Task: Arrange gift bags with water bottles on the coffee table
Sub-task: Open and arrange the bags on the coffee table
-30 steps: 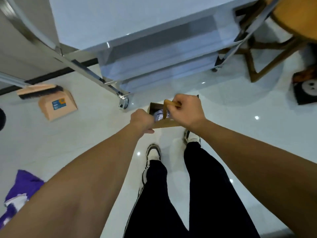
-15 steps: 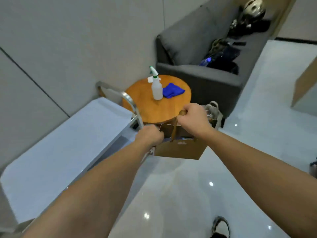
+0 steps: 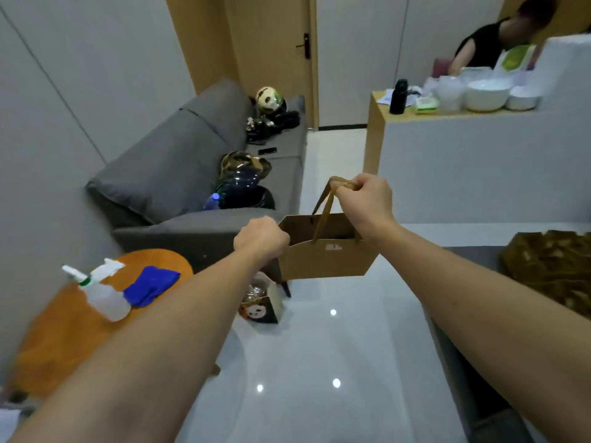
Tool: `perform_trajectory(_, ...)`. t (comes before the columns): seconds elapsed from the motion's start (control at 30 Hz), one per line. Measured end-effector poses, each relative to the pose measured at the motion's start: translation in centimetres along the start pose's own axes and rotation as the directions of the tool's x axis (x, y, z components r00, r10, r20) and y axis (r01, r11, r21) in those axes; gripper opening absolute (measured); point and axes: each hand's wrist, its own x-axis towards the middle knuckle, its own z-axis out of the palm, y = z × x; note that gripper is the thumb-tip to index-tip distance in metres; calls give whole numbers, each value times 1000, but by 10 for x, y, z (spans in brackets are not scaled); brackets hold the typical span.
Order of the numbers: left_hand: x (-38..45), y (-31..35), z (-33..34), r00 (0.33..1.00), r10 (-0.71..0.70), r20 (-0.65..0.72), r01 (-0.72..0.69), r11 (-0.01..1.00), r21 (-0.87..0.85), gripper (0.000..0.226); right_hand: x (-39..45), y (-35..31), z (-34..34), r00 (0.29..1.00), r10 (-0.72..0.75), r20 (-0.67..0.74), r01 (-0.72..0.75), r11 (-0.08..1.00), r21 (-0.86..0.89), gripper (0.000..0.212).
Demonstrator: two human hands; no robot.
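A brown paper gift bag [image 3: 326,259] hangs in the air at the centre of the view, above the glossy floor. My right hand [image 3: 369,195] grips its two flat handles from above. My left hand [image 3: 260,239] is curled at the bag's left edge and appears to hold that edge. What the bag holds is hidden. A round wooden coffee table [image 3: 60,327] stands low at the left. A smaller dark gift bag with a panda face [image 3: 260,303] stands on the floor beside the table.
A spray bottle [image 3: 102,290] and a blue cloth [image 3: 150,284] lie on the round table. A grey sofa [image 3: 179,174] with helmets and a water bottle [image 3: 211,201] lies behind. A counter [image 3: 447,148] with bowls stands at the right, a person behind it.
The view has swung up from the floor and cart to the room. The brown bag has been lifted off the floor and now hangs higher from my right hand.
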Motion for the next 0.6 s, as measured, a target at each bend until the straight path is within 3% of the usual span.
perform_trajectory(0.1,41,59,28,995,89,55,-88,996,-18,15,39,36,-30,988,128,-91,-122,990,63,42)
perform_trajectory(0.23,97,131,77,957,196,212,-201,980,0,19,90,91,-63,950,253,-182,-243,967,80,38)
perform_trajectory(0.33,138,184,120,869,272,414,-298,955,-1,24,128,130,-89,924,310,-222,-312,950,31,34)
perform_trajectory(0.47,180,252,170,734,372,568,-455,890,5,25,171,166,-115,883,386,-267,-415,908,-61,15)
perform_trajectory(0.6,220,320,202,621,431,655,-573,820,3,23,209,192,-140,813,466,-348,-521,850,-80,27)
